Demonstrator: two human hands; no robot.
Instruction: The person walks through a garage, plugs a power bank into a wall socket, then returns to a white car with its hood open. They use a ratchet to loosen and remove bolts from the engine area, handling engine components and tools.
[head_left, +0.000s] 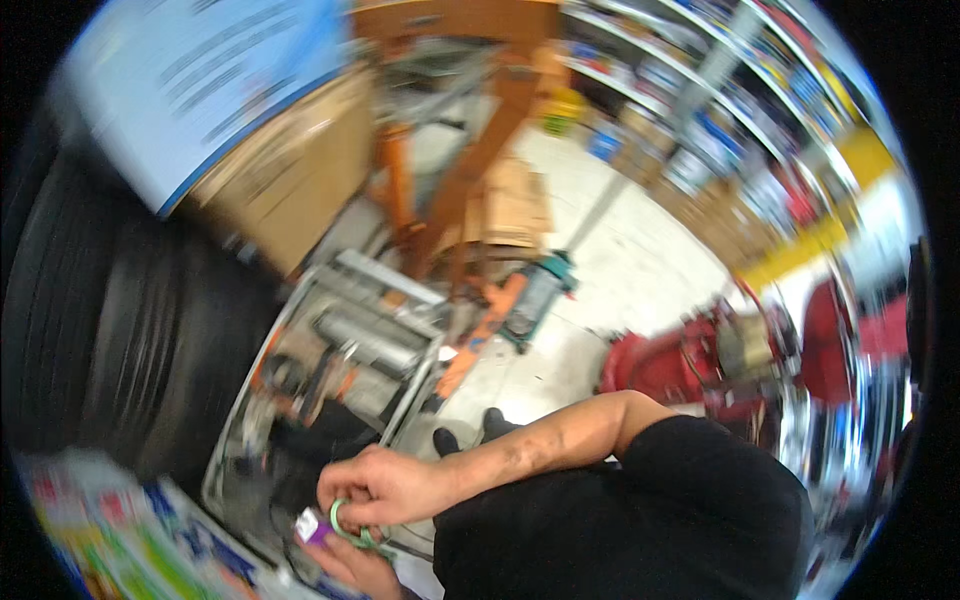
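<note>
My right hand (388,487) is curled on a pale green looped item (338,515), blurred, possibly a handled tool or cord. Just below it my left hand (355,565) grips a small purple and white object (310,526), close against the green item. Both hands are over the near end of a metal-framed tray (230,420), which holds a silver cylinder (368,343), a dark ring (285,375), black material and other blurred parts. The finest details between my fingers cannot be made out.
Tires (110,340) line the left, below a cardboard box (280,180). An orange wooden frame (470,140), flattened cardboard (515,205) and a green floor jack (535,300) stand ahead. Red equipment (660,360) is at right; stocked shelves (720,80) behind. My shoes (447,442) are on white floor.
</note>
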